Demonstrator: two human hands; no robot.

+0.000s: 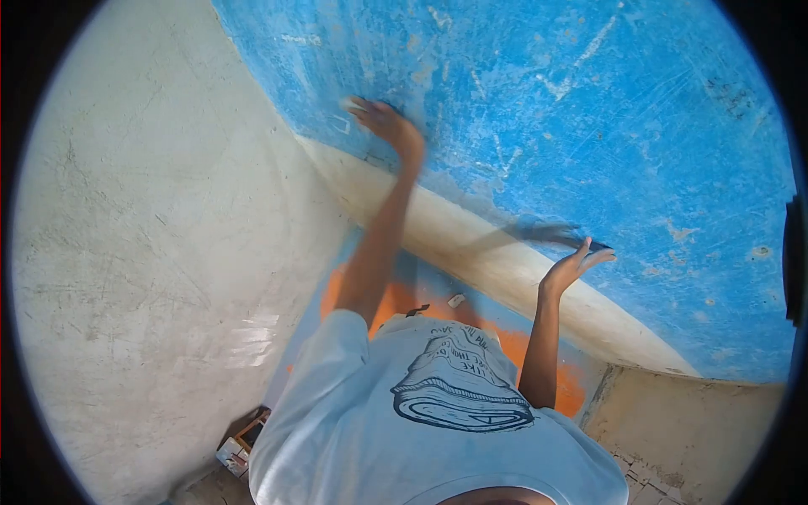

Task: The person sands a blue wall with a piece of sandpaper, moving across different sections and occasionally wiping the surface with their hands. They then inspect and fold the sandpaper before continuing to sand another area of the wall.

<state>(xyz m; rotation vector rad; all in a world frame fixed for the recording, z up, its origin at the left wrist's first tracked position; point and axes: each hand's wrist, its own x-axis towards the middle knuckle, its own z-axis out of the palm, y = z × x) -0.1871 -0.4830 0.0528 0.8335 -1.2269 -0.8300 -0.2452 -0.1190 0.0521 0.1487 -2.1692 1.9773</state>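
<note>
A blue painted wall [539,126], scuffed and streaked with pale scratches, fills the upper right. My left hand [385,124] is up against it near the left corner, blurred by motion; its fingers point left, with a pale patch at their tips, and I cannot tell whether they hold anything. Lower and to the right, my right hand [574,268] is beside the blue surface, thumb and fingers apart. A dark patch lies between its thumb and fingers, and a shadow falls on the wall next to it.
Along the blue wall's lower edge runs a cream band [471,236]. A grey-white wall [143,210] stands on the left. Below lie orange-painted floor patches [396,299] and a small pale piece [456,300]. Some boxed items [240,446] sit at the lower left.
</note>
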